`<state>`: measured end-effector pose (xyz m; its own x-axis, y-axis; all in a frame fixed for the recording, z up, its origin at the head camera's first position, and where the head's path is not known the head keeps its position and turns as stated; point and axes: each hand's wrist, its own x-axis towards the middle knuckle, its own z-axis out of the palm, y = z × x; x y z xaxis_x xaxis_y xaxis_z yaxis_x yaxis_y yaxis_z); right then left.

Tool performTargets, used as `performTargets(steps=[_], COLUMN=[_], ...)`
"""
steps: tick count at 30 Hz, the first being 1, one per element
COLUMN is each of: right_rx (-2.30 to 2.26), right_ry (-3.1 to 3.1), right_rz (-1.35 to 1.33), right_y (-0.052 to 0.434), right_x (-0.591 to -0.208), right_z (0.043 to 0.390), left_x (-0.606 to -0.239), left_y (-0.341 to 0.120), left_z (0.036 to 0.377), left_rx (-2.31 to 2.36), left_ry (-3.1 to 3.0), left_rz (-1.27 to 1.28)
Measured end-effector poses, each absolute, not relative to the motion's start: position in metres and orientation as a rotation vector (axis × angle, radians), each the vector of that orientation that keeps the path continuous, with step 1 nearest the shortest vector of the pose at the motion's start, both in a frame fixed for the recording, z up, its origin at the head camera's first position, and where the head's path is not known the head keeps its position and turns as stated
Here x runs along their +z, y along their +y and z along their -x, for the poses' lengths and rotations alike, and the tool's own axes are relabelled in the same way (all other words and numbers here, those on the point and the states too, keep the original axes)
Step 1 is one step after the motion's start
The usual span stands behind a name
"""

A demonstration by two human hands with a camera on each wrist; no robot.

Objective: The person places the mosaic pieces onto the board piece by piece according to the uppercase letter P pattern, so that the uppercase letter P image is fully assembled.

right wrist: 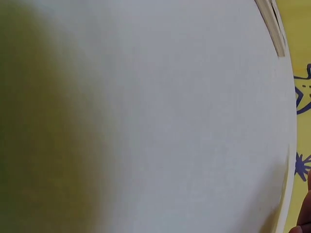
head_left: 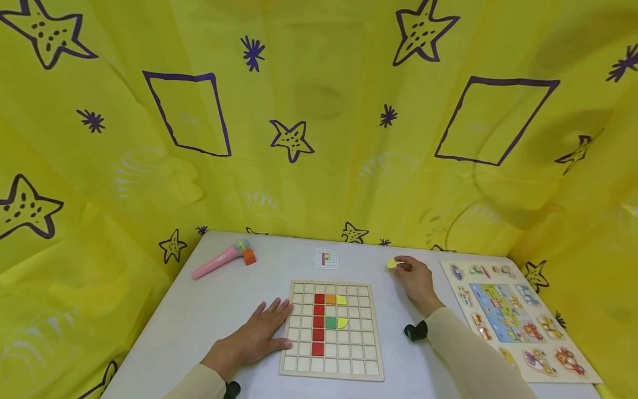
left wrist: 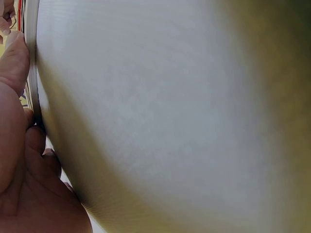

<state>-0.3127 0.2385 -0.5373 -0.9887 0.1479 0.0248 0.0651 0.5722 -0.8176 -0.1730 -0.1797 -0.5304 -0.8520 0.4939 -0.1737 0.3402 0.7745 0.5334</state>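
Thumb and fingers of my right hand pinch a small yellow block beyond the board's far right corner. My left hand lies with straight fingers on the table, its fingertips and thumb touching the left edge of the wooden grid board. On that board stands a column of several red squares. An orange square and a green square sit to the column's right, each with a yellow quarter-circle piece beside it. In the left wrist view the left hand shows at the edge.
A small pattern card lies behind the board. At the back left are a pink toy microphone and an orange cube. A wooden picture puzzle lies on the right. Yellow patterned cloth surrounds the white table.
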Motion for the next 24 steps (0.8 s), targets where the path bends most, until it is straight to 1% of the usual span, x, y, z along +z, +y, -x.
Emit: performTargets(steps=[12, 24], right_rx=[1.451, 1.475], right_ry=[-2.628, -2.592], right_rz=[0.123, 0.03], right_y=[0.222, 0.2], right_x=[-0.531, -0.523], right_z=[0.298, 0.272], left_x=[-0.529, -0.531], left_y=[-0.18, -0.18], left_z=[0.173, 0.173], left_rx=[0.728, 0.728], left_ry=[2.663, 2.666], left_rz=[-0.647, -0.656])
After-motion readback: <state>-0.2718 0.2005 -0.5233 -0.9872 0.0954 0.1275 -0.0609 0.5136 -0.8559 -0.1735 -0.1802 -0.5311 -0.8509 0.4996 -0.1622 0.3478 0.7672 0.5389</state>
